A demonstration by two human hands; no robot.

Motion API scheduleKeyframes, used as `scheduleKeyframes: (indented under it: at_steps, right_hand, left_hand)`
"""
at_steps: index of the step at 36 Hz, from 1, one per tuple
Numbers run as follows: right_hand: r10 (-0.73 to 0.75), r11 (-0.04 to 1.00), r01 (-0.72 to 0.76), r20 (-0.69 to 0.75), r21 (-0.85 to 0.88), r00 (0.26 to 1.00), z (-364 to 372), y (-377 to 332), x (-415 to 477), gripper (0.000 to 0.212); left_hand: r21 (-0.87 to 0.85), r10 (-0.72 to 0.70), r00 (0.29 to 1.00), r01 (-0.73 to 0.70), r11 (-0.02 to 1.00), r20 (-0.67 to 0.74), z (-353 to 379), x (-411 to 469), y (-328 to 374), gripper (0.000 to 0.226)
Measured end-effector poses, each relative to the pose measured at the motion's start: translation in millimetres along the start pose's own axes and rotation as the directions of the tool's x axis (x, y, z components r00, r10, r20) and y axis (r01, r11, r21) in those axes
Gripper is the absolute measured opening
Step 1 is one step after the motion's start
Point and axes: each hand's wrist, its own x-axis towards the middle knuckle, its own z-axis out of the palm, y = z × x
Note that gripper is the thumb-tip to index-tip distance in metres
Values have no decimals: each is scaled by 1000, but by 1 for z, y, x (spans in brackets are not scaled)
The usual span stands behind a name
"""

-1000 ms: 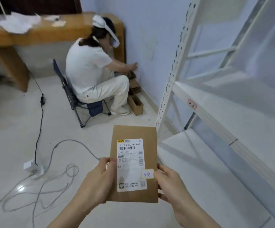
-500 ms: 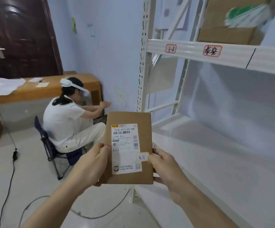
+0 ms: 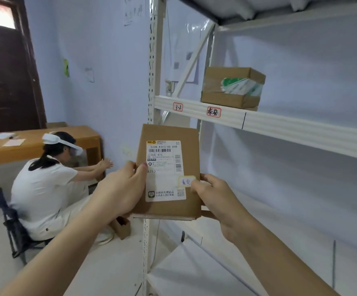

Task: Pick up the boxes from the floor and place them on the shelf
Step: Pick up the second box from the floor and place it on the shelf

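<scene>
Both hands are clasping a flat cardboard parcel (image 3: pixel 169 171) in the centre of the frame: the left hand (image 3: pixel 124 189) is wrapping its left edge with the thumb pressing on the face, and the right hand (image 3: pixel 212 195) is pinching its lower right corner beside a small handwritten sticker (image 3: pixel 186 181). The parcel is hanging in the air, its white shipping label (image 3: pixel 165 170) facing the camera, just below the shelf beam (image 3: pixel 280 126) marked 3-2. On that shelf, in the upper right of the frame, a taped cardboard box (image 3: pixel 232 87) is already sitting. The held parcel is lifted off the floor but not yet placed. Another small open carton (image 3: pixel 123 228) is lying on the floor at lower centre, likely still to be collected.
</scene>
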Motion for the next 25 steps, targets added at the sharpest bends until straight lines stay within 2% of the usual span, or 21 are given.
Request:
scheduleKeyframes:
  at_steps: [7, 13, 19, 25]
  right_hand:
    - [-93, 996, 93, -74, -1, 993, -27, -25, -24, 25]
    - [-227, 973, 229, -172, -10, 959, -60, -54, -50, 22]
    - [-301, 953, 298, -330, -62, 895, -107, -91, -73, 29]
    - [-313, 946, 309, -499, -92, 808, -171, -112, -99, 29]
  left_hand:
    - [145, 150, 986, -139, 980, -66, -6, -6, 37, 50]
    - [207, 319, 930, -280, 937, -184, -19, -20, 86, 45]
    - [103, 463, 853, -452, 886, -240, -26, -16, 156, 50]
    - [-33, 565, 807, -578, 816, -172, 0, -19, 236, 50]
